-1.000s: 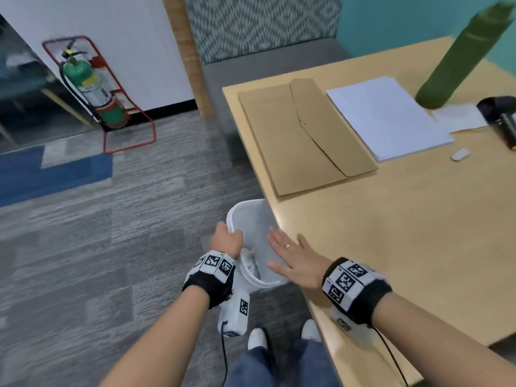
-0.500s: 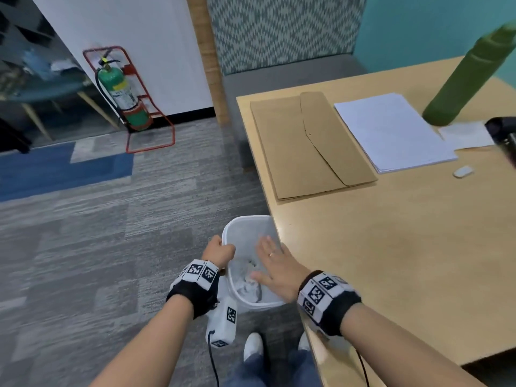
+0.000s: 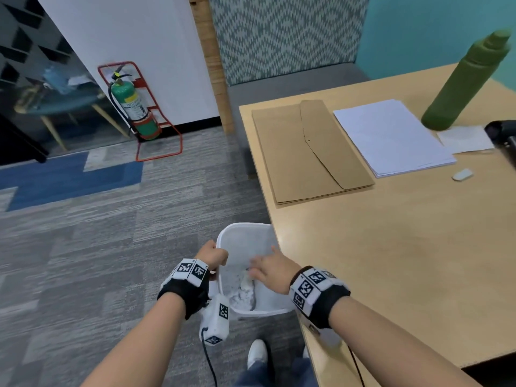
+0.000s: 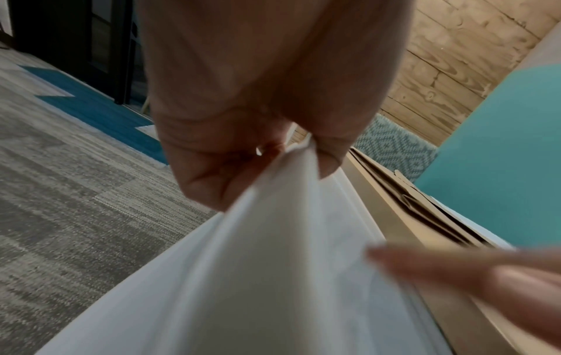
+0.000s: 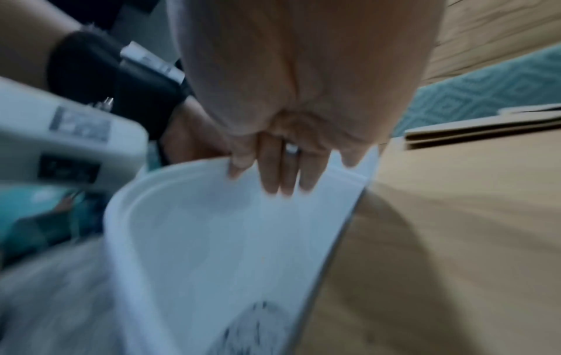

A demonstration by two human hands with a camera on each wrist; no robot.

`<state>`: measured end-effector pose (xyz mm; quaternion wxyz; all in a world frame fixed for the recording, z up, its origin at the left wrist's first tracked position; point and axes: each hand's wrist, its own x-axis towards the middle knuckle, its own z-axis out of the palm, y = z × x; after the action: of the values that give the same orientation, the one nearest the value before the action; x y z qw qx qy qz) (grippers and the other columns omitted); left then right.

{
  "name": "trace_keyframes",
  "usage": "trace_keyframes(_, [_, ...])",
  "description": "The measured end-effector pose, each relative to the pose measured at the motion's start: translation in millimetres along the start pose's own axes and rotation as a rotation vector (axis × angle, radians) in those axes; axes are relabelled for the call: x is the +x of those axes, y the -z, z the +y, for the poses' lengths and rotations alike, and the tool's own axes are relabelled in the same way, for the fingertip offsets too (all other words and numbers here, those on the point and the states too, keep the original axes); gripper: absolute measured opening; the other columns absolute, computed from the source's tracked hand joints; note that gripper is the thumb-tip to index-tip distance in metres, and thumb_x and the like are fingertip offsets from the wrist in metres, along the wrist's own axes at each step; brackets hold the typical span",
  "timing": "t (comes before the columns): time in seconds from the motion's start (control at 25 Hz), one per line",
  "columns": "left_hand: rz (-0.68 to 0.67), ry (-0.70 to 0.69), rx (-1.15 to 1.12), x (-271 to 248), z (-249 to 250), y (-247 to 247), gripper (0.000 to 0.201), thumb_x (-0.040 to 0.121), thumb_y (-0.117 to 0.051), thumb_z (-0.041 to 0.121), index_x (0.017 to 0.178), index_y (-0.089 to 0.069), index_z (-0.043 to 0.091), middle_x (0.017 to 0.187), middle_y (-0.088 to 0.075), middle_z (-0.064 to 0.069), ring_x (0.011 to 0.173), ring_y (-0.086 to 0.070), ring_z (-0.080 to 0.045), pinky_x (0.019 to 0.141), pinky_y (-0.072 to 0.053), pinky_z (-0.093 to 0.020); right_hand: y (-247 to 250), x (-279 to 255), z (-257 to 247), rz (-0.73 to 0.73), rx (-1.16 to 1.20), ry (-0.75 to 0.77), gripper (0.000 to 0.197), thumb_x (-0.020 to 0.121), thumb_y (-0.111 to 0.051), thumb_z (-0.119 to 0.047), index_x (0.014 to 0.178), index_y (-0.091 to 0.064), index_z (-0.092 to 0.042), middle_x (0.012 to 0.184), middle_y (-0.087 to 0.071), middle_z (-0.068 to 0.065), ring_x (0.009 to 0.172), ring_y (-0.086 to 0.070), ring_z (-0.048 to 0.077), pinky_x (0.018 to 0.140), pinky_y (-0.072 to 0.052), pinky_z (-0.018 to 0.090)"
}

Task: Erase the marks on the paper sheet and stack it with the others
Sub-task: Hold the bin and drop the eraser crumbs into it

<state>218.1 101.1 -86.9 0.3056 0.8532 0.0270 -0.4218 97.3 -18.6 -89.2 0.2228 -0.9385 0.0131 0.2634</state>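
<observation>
A stack of white paper sheets [image 3: 391, 135] lies on the wooden table [image 3: 391, 261], with a small white eraser [image 3: 462, 174] just to its right. My left hand [image 3: 216, 255] grips the rim of a white waste bin [image 3: 243, 226] held against the table's near-left edge; in the left wrist view the fingers [image 4: 212, 173] pinch that rim. My right hand [image 3: 265, 268] is open, fingers straight, palm down over the bin's mouth beside the table edge. Grey crumbs and crumpled paper lie in the bin.
A brown envelope [image 3: 304, 152] lies left of the stack. A green bottle [image 3: 469, 79] stands at the back right beside a loose white sheet [image 3: 463, 139] and a black object [image 3: 502, 132]. A fire extinguisher [image 3: 134, 110] stands on the carpet by the wall.
My right hand has slid left off the table edge and now sits over the bin. My left hand keeps its hold on the rim.
</observation>
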Motion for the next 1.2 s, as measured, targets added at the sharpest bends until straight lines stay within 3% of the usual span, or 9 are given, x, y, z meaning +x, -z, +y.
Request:
trace_keyframes(0.16, [-0.001, 0.004, 0.055, -3.5, -3.4, -2.9, 0.023, 0.083, -0.041, -0.007, 0.074, -0.034, 0.014, 0.07, -0.038, -0.007, 0.058, -0.035, -0.018, 0.05, -0.028, -0.02, 9.5, -52.2, 70.0, 0.431, 0.172, -0.587, 0.068, 0.095, -0.038, -0.035, 0.147, -0.005, -0.006, 0.157, 0.004, 0.014, 0.146, 0.005, 0.029, 0.117, -0.01, 0.047])
trace_keyframes(0.32, [-0.006, -0.003, 0.072, -1.9, -6.8, -3.3, 0.023, 0.083, -0.042, -0.007, 0.075, -0.036, 0.014, 0.072, -0.04, -0.007, 0.06, -0.038, -0.017, 0.05, -0.028, -0.021, 3.5, -96.7, 111.5, 0.335, 0.4, -1.035, 0.08, 0.093, -0.028, -0.052, 0.146, 0.007, -0.003, 0.154, 0.019, 0.017, 0.144, 0.017, 0.029, 0.117, 0.003, 0.047])
trace_keyframes(0.44, [-0.028, 0.019, 0.047, 0.9, -8.3, -2.6, 0.02, 0.083, -0.039, -0.007, 0.084, -0.041, 0.012, 0.071, -0.041, -0.008, 0.059, -0.038, -0.019, 0.049, -0.03, -0.022, -21.2, -50.9, 53.1, 0.166, 0.161, -0.64, 0.087, 0.089, -0.029, -0.06, 0.146, 0.011, -0.007, 0.153, 0.025, 0.009, 0.143, 0.021, 0.026, 0.114, 0.013, 0.05])
trace_keyframes(0.6, [-0.031, 0.038, 0.017, 3.1, -10.4, 2.4, 0.023, 0.078, -0.039, -0.007, 0.093, -0.042, 0.011, 0.071, -0.039, -0.009, 0.057, -0.034, -0.02, 0.052, -0.031, -0.023, -23.9, -11.5, -27.3, -0.046, 0.099, -0.044, 0.061, 0.096, -0.022, -0.049, 0.146, -0.017, -0.016, 0.158, -0.004, 0.005, 0.146, 0.004, 0.02, 0.115, 0.011, 0.056])
trace_keyframes(0.76, [-0.026, 0.071, -0.015, 1.6, -11.4, 10.8, 0.02, 0.079, -0.038, -0.007, 0.088, -0.042, 0.011, 0.071, -0.038, -0.009, 0.055, -0.032, -0.02, 0.054, -0.032, -0.024, -4.1, -30.0, 29.1, 0.346, 0.206, -0.471, 0.073, 0.096, -0.03, -0.044, 0.146, 0.01, -0.01, 0.154, 0.022, 0.012, 0.143, 0.019, 0.026, 0.116, 0.009, 0.045])
trace_keyframes(0.84, [-0.023, 0.073, -0.032, 2.4, -11.1, 13.1, 0.019, 0.079, -0.038, -0.007, 0.087, -0.042, 0.011, 0.068, -0.036, -0.008, 0.054, -0.031, -0.02, 0.053, -0.032, -0.023, 4.7, -39.4, 54.3, 0.329, 0.309, -0.757, 0.077, 0.095, -0.026, -0.048, 0.145, 0.014, -0.006, 0.153, 0.024, 0.017, 0.143, 0.021, 0.028, 0.118, 0.007, 0.048])
trace_keyframes(1.0, [-0.019, 0.057, -0.053, 2.7, -5.1, 15.1, 0.019, 0.077, -0.039, -0.006, 0.089, -0.042, 0.009, 0.066, -0.033, -0.007, 0.053, -0.028, -0.019, 0.055, -0.032, -0.023, -17.8, 1.7, 7.0, -0.032, 0.152, -0.286, 0.068, 0.093, -0.025, -0.052, 0.147, -0.01, -0.014, 0.157, -0.007, 0.006, 0.146, 0.0, 0.024, 0.116, 0.008, 0.055])
trace_keyframes(1.08, [-0.022, 0.049, -0.063, 2.6, -2.3, 14.3, 0.017, 0.077, -0.039, -0.007, 0.083, -0.04, 0.01, 0.064, -0.031, -0.007, 0.051, -0.027, -0.018, 0.054, -0.029, -0.022, -22.6, 15.3, -24.8, -0.158, 0.165, -0.135, 0.045, 0.097, -0.034, -0.033, 0.133, -0.044, -0.009, 0.141, -0.045, 0.011, 0.133, -0.038, 0.03, 0.111, -0.026, 0.05])
trace_keyframes(1.2, [-0.026, 0.042, -0.031, 0.1, 2.5, 14.4, 0.018, 0.078, -0.039, -0.008, 0.076, -0.038, 0.01, 0.059, -0.028, -0.005, 0.048, -0.023, -0.017, 0.052, -0.027, -0.02, -5.7, 14.4, -26.7, 0.141, 0.095, -0.179, 0.025, 0.092, -0.043, -0.004, 0.107, -0.062, -0.001, 0.113, -0.062, 0.019, 0.107, -0.057, 0.036, 0.09, -0.043, 0.038])
